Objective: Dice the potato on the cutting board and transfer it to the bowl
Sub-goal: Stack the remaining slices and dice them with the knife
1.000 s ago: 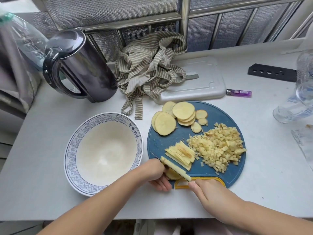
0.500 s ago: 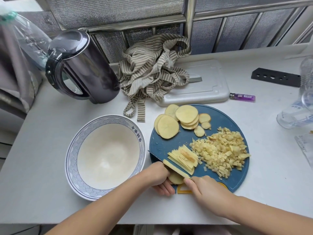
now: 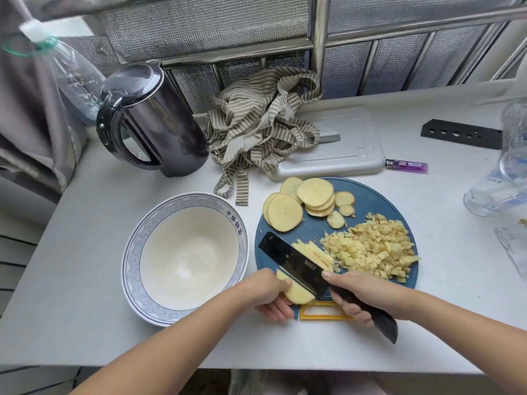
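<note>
Notes a white table [image 3: 85,309] below a window with metal bars and mesh [image 3: 199,29]. Records along the back, left to right: a clear bottle [image 3: 74,78], a dark kettle [image 3: 159,124], a striped cloth [image 3: 262,121] heaped partly over a white tray [image 3: 350,149], a purple lighter [image 3: 406,166] just beside that tray, a black strip with holes [image 3: 460,134], and a second clear bottle [image 3: 502,181] at the right edge.

Finds a blue-patterned bowl [image 3: 131,252] on the left, white inside fully in view, just beside a round blue cutting board [image 3: 370,201] with a yellow handle [image 3: 322,312] at its near edge.

Locates the potato on the board in four lots: round slices [image 3: 285,212] at the far side, some stacked; a pile of dice [image 3: 373,249] on the right; a small bundle of strips [image 3: 313,252] in the middle; a short stack of slices [image 3: 296,293] at the near edge.

Places the left hand [image 3: 265,292] on that near stack, grip clamped on it, fingers curled over its left side. Places the right hand [image 3: 362,295] on the dark handle of the knife [image 3: 293,263], grip clamped round it, one fingertip against the heel of the blade. Sees the broad black blade tilted, flat side toward the camera, lying between the strips and the held stack. Cannot tell whether the edge sits in the stack or only against it.
</note>
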The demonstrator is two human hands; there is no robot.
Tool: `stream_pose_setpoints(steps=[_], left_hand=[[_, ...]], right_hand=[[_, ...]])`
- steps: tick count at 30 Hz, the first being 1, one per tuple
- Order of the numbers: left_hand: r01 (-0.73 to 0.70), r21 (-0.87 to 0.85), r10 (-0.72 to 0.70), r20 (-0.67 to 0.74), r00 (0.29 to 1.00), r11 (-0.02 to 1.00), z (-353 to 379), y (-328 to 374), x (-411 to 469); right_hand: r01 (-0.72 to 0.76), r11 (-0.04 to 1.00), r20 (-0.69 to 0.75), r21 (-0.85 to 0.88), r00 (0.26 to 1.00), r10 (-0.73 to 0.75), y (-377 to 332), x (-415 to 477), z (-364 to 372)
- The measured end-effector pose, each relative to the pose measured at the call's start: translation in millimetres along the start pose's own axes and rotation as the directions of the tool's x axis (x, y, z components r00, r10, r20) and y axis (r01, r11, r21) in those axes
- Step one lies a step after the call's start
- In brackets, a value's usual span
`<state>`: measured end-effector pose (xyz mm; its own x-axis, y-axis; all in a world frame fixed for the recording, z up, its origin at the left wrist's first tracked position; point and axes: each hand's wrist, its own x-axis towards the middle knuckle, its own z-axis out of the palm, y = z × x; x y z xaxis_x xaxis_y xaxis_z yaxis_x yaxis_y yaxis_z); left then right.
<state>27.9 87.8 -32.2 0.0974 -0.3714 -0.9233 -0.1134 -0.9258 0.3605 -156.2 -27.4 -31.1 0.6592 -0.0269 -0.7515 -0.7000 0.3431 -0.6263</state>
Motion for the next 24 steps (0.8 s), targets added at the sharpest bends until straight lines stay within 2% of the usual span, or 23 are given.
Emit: stream_pose_setpoints(steps=[5, 11, 16, 24], left_hand=[[0.003, -0.013, -0.003, -0.014, 1.000, 1.000, 0.6, -0.1, -3.7], [-0.006, -0.070, 0.006, -0.002, 1.000, 0.998, -0.4, -2.8, -8.5], [-0.008, -0.080, 0.009, 0.005, 1.000, 0.997, -0.8, -3.2, -7.6], [-0.061, -0.123, 0.064, 0.018, 0.998, 0.991, 1.3, -10.5, -3.7]], right_hand=[[0.019, 0.997, 0.010, -0.072, 1.000, -0.018, -3.5, -6.5, -0.9], [0.070, 0.982, -0.142, -0.178, 0.985, -0.096, -5.7, -17.5, 11.4], [0.107, 0.871, -0.246, -0.480, 0.936, -0.251, 2.5, -27.2, 22.8], [0.138, 0.740, -0.233, -0.658, 0.898, -0.374, 27.5, -26.9, 41.0]])
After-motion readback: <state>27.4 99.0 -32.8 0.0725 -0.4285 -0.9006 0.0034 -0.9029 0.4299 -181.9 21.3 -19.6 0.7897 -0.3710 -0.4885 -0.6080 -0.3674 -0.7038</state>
